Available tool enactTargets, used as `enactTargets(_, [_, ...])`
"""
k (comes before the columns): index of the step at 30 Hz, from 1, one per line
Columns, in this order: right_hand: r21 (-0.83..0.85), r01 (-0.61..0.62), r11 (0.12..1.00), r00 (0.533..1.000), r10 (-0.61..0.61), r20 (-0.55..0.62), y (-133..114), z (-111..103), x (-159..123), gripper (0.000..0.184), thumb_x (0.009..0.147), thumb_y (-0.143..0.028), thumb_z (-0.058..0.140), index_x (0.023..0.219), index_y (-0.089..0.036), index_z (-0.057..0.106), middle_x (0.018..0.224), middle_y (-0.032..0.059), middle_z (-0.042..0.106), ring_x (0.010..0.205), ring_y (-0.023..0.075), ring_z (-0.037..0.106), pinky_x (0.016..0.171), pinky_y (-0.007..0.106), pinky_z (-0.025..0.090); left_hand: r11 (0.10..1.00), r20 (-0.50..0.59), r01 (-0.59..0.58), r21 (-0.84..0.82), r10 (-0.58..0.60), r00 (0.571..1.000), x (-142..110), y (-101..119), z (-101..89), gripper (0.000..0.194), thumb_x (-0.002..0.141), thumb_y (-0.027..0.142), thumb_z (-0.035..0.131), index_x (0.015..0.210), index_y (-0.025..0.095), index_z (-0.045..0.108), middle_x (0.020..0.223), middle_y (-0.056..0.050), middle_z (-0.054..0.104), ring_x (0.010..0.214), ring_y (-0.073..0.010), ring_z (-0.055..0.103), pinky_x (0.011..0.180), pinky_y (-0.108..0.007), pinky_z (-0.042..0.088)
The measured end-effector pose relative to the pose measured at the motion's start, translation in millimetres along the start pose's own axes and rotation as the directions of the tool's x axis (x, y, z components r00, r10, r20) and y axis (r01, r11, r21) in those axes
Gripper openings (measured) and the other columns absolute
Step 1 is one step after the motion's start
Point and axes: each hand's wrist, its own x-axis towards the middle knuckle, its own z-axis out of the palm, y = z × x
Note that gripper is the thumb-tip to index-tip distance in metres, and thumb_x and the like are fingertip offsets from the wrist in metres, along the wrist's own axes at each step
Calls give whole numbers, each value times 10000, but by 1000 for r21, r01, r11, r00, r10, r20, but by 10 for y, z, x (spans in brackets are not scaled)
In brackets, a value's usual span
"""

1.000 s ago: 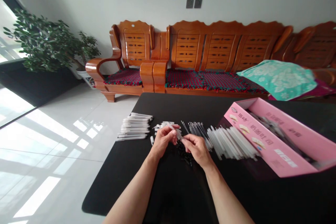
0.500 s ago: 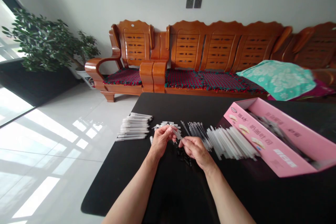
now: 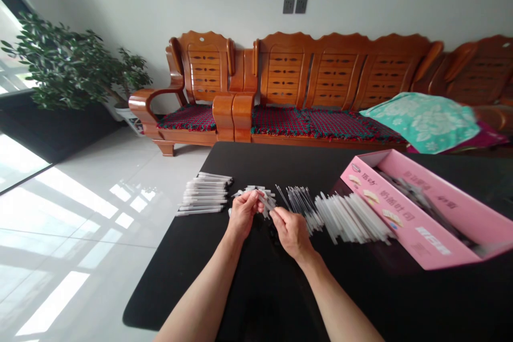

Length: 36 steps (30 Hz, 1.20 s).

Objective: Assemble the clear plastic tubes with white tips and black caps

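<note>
Left hand (image 3: 243,215): fingers clamped on one end of a pale pen (image 3: 266,201)
Right hand (image 3: 292,231): fingers clamped on its other end
Pen: above the table (image 3: 180,283), between both hands
Pen row (image 3: 205,192): at the table's left edge
Pale tubes (image 3: 352,218): between thin refills (image 3: 303,206) and pink box (image 3: 395,214)

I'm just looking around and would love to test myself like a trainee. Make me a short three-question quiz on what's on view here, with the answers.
1. True or false: the left hand and the right hand meet at a slim pale piece.
2. What lies between the thin dark rods and the pink box? A) a teal cloth B) pale tubes C) a potted plant
3. How many dark wall sockets are there?

Key:
1. True.
2. B.
3. Two, side by side.
</note>
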Motion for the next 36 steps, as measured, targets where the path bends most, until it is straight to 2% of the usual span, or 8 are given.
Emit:
enactTargets(4, [520,-308,797,946,199,256,-1,-74,40,439,959,-534,454,795,-164,625,476,-66,365,424,94,274,440,241,224,1000,84,-15,-18,16,996,-6,35,-10,377,771,475,773,835,105,737,583,-14,608,512,-88,518,538,-209,415])
enactTargets(7, [608,-433,666,890,209,405,30,-127,41,419,927,-532,488,852,-148,637,445,-102,286,391,82,172,398,235,164,1000,85,-10,-10,11,996,-15,42,22,372,752,460,794,821,99,740,599,-21,619,511,-84,514,528,-206,406])
enactTargets(14, [-44,28,999,999,-27,37,-4,-78,5,389,976,-389,423,708,-173,605,583,24,514,551,124,430,570,268,276,1000,-65,6,9,-6,998,22,-10,38,349,710,431,821,794,99,755,550,-11,609,491,-83,514,518,-203,396])
enactTargets(18, [130,-64,989,997,58,51,-51,-41,10,406,971,-442,440,751,-168,643,567,12,505,520,120,424,530,260,271,1000,-12,-6,-2,6,1000,28,30,-2,360,722,451,812,798,104,751,564,-16,612,492,-87,512,522,-210,405])
enactTargets(24, [629,-458,628,884,245,399,19,-98,18,458,929,-568,479,849,-149,647,443,-106,258,384,83,174,387,233,165,999,106,-5,34,1,994,-27,37,63,351,748,450,795,813,108,749,589,-20,612,515,-97,517,524,-217,408])
enactTargets(29, [94,-50,994,996,42,80,68,-96,-42,407,973,-417,453,681,-176,600,522,-12,458,494,112,397,532,263,249,996,-147,-86,-19,82,986,111,86,-95,336,701,441,826,739,120,732,613,-6,623,503,-62,503,508,-178,407])
enactTargets(32, [-249,80,965,996,-85,-7,118,-60,-62,386,993,-312,411,696,-174,616,587,43,579,549,138,496,585,279,271,986,-264,-162,-29,148,953,193,173,-227,344,664,444,841,717,126,721,658,-14,639,522,-60,511,504,-173,418])
enactTargets(36, [-338,67,939,989,-106,-100,214,-52,-17,386,1014,-303,383,826,-164,690,681,86,678,621,175,590,620,272,323,988,-161,-142,69,151,975,128,170,-179,325,722,440,797,794,127,747,677,-17,647,539,-75,531,515,-188,439])
